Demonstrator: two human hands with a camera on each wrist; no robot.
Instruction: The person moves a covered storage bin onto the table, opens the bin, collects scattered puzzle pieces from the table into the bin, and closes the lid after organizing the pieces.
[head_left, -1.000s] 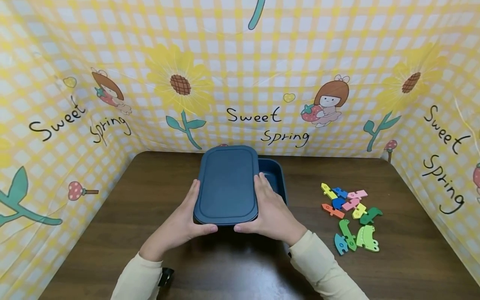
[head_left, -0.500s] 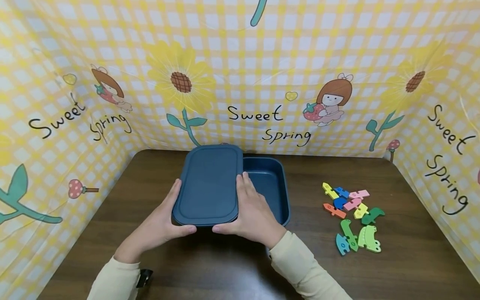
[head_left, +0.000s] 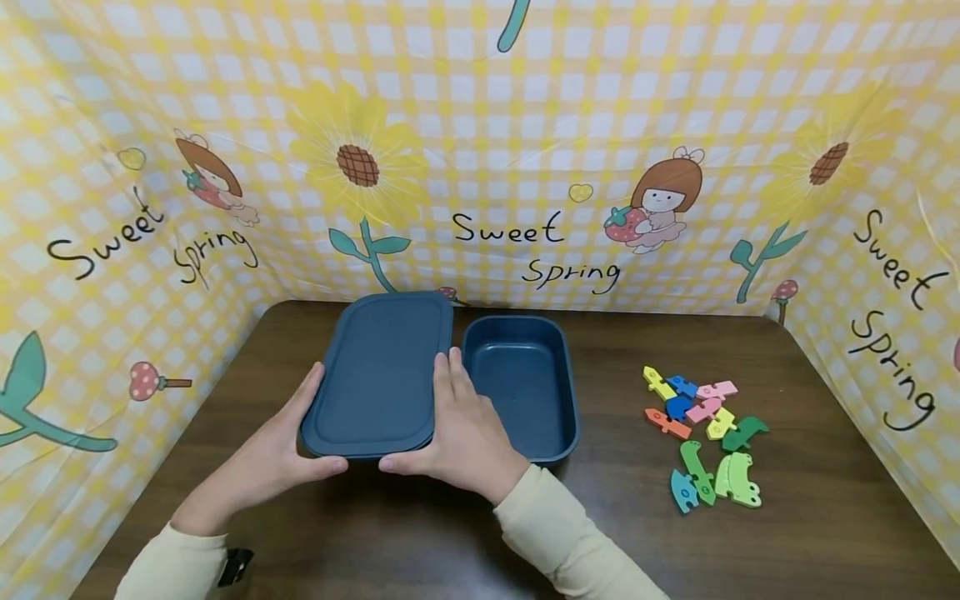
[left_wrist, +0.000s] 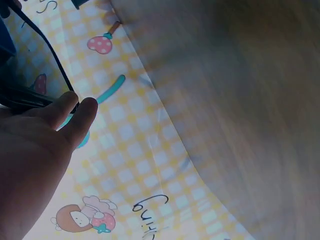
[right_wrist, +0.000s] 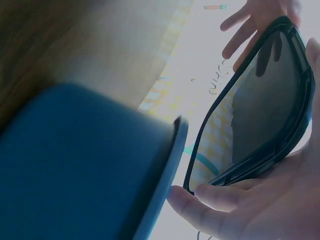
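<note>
Lid (head_left: 378, 375) now fully left of the box (head_left: 521, 387), held off the table (head_left: 810, 508) just beside it; half a second ago it overlapped the box's left side. Left hand (head_left: 273, 454) and right hand (head_left: 461, 429) grip its long edges, fingers curled round, thumbs along the near rim. Box stands open and looks empty; puzzle pieces (head_left: 705, 433) lie well right, untouched

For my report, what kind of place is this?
Probably a small tabletop play booth: a brown wooden table, a yellow checked "Sweet Spring" cloth backdrop on three sides, and colourful toy puzzle pieces.
</note>
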